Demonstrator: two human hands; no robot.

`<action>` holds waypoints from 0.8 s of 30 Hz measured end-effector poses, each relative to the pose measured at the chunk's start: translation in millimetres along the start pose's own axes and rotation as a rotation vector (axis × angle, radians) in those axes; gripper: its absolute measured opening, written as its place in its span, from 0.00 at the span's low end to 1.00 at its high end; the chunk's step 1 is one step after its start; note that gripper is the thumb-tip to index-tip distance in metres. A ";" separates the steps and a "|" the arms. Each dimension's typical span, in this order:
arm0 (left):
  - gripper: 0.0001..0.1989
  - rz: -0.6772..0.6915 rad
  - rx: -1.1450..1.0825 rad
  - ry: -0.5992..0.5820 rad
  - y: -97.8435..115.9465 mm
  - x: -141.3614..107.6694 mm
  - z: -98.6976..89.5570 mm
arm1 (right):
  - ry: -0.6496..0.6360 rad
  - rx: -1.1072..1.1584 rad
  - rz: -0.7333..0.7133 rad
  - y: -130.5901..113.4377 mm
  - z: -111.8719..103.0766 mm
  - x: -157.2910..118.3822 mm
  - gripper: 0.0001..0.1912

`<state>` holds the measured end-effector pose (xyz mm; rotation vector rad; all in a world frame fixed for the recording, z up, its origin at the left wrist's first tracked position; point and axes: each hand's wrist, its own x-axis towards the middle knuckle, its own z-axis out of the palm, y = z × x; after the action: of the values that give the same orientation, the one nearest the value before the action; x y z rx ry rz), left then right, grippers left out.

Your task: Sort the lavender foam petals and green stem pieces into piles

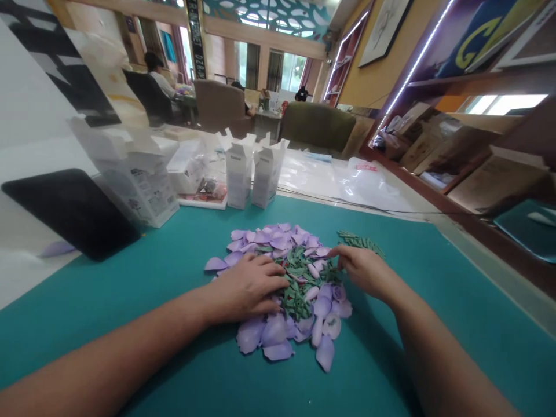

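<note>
Along the left edge of the frame, a black pad (69, 214) lay partly on a teal cutting mat (130, 313), with a stray lilac petal (56, 249) just beside it. Farther up sat a white printed carton (139, 182), then two opened white boxes (238, 174) (268, 174) standing upright; their small print was too tiny to read. A seated person (158, 75) showed at the upper left, beyond a dark office chair (147, 95).

At centre, a heap of lilac foam petals (278, 237) mixed with green leaves (302, 272) lay on the mat. The left hand (245, 288) rested on the heap, fingers together and flat. Well apart from it, the right hand (362, 269) had curled fingers (343, 253) touching the leaves at the heap's right edge; any grip could not be told. A green leaf sprig (360, 243) lay just beyond them.

Behind, a plastic bag (365, 185) bore unreadable red print. At the upper right, wooden shelves (478, 133) stood below a blue poster (473, 46) showing a yellow "G".
</note>
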<state>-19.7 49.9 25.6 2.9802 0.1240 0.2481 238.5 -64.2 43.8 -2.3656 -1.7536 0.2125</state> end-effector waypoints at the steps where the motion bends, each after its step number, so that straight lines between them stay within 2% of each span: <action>1: 0.18 -0.013 0.009 0.004 -2.9 -0.4 0.3 | 0.009 0.004 0.022 2.5 -1.4 0.8 0.20; 5: 0.14 -0.069 0.031 0.022 -12.8 -0.9 -0.9 | 0.010 0.046 0.082 14.8 -7.9 3.4 0.19; 9: 0.13 -0.049 -0.002 0.036 -8.4 1.0 -0.3 | -0.069 0.007 0.074 17.7 -4.9 4.8 0.18; 12: 0.16 0.011 -0.024 -0.004 -0.3 2.3 1.8 | -0.144 -0.031 0.020 9.3 3.3 4.2 0.17; 16: 0.17 0.033 -0.012 -0.011 1.5 1.7 2.8 | -0.141 0.161 -0.085 -1.9 4.5 1.4 0.18; 20: 0.12 -0.001 0.022 0.094 -9.1 -0.3 -4.4 | -0.038 0.280 0.020 2.0 -8.6 -3.7 0.18; 24: 0.12 -0.016 0.025 0.163 -18.7 -6.0 -17.7 | -0.113 0.310 0.139 15.9 -12.5 -21.1 0.15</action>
<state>-29.9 70.2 39.0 2.9785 0.1701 0.4915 250.0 -89.7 52.3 -2.2840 -1.4737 0.6025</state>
